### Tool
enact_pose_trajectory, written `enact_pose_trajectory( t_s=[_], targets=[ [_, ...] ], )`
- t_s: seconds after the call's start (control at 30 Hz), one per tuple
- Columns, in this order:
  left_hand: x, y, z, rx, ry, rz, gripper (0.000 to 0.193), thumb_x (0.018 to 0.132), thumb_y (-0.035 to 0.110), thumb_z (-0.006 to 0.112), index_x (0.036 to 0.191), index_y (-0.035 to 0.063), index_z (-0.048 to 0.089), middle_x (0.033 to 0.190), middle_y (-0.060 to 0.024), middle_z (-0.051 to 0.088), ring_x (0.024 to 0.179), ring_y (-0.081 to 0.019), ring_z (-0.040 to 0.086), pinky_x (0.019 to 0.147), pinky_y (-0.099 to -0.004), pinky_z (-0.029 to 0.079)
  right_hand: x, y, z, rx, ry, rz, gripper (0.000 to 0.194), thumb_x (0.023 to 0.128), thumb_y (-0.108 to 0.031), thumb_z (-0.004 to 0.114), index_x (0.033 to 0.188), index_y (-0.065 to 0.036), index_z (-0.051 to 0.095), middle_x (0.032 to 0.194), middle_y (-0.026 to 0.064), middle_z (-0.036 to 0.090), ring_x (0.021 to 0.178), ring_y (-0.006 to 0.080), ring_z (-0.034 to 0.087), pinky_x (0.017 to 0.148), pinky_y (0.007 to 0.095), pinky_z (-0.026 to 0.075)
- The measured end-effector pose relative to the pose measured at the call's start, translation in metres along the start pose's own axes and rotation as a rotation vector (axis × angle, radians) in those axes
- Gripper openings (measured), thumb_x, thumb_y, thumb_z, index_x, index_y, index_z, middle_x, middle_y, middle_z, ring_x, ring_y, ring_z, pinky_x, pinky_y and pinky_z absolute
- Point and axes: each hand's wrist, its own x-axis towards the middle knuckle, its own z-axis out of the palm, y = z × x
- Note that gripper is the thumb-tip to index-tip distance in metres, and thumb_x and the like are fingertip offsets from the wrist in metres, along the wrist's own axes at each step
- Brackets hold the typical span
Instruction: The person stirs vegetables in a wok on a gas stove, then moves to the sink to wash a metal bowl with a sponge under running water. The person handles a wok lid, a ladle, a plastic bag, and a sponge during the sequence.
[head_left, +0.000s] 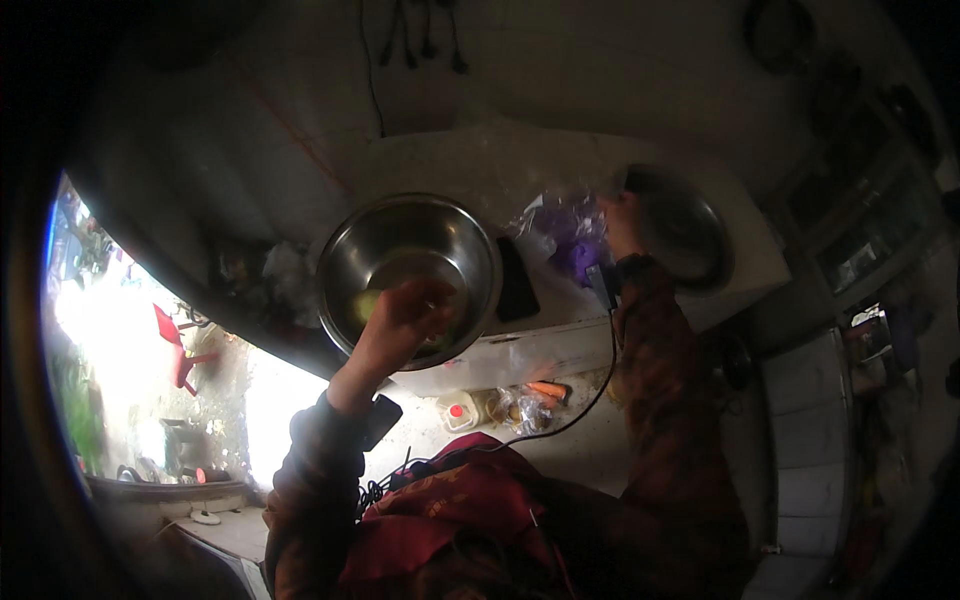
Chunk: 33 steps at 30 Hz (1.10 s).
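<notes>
My left hand (397, 322) is over the near side of a steel bowl (480, 247), its fingers bent; whether it holds anything is too dark to tell. A pale green round thing (366, 304) shows inside the bowl, beside that hand. Farther right, my right hand (621, 221) is at a clear and purple plastic bag (574, 240), close to the rim of a dark round pan or basin (712, 225). Its fingers are blurred, so its grip is unclear. A flat black object (516, 281) lies between the bowl and the bag.
Below the counter's front edge (555, 335) are a plastic jug with a red cap (457, 412), a clear bag (529, 412) and an orange carrot-like thing (547, 389). A black cable (611, 367) hangs from my right wrist. Red chairs (176, 349) stand in bright light at the left.
</notes>
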Motion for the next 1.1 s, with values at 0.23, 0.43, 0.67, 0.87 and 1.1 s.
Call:
enact_pose_trajectory(
  t_s=[0.23,0.43,0.67,0.87,1.1],
  targets=[
    [0.008,0.041,-0.027,-0.269,0.292,0.312,0.036,0.083,0.009,0.059,0.115,-0.0029,0.051,0.095,-0.0078,0.060,0.080,-0.0120,0.057,0.067,-0.0245,0.045,-0.048,-0.149,0.061,-0.034,0.339,-1.291,0.021,0.079,-0.011,0.061,0.098,-0.004,0.058,0.091,0.0091,0.059,0.085,0.0234,0.055,0.076,0.0355,0.043],
    [-0.047,0.077,-0.075,-0.233,0.523,0.557,0.048,0.085,0.019,0.057,0.125,-0.0016,0.042,0.111,-0.0118,0.055,0.096,-0.0194,0.055,0.080,-0.0270,0.044,-0.188,-0.224,0.176,-0.030,-0.085,-1.753,0.022,0.075,-0.020,0.060,0.095,-0.011,0.060,0.095,0.0037,0.056,0.094,0.0232,0.051,0.091,0.0455,0.036],
    [-0.127,0.054,-0.152,-0.056,1.069,0.332,0.020,0.087,0.016,0.052,0.093,-0.0021,0.059,0.087,-0.0069,0.057,0.078,-0.0148,0.052,0.070,-0.0256,0.041,-0.265,-0.222,0.220,-0.053,-0.104,-1.413,0.043,0.078,-0.015,0.059,0.119,-0.007,0.049,0.105,0.0129,0.051,0.091,0.0289,0.053,0.083,0.0411,0.043],
    [-0.197,0.050,-0.196,0.022,1.115,0.281,0.026,0.091,0.020,0.048,0.096,-0.0030,0.058,0.087,-0.0078,0.059,0.075,-0.0134,0.052,0.070,-0.0241,0.041,-0.308,-0.188,0.229,0.093,-0.638,-1.116,0.062,0.074,-0.021,0.067,0.128,-0.003,0.042,0.117,0.0200,0.049,0.099,0.0348,0.054,0.085,0.0400,0.044],
    [-0.233,0.049,-0.222,-0.171,1.116,0.284,0.026,0.091,0.020,0.049,0.096,-0.0040,0.058,0.088,-0.0086,0.060,0.070,-0.0105,0.052,0.064,-0.0207,0.042,-0.229,-0.128,0.231,-0.319,-0.674,-0.792,0.055,0.068,-0.023,0.071,0.114,0.000,0.053,0.097,0.0192,0.059,0.090,0.0329,0.058,0.078,0.0383,0.047]
  ],
)
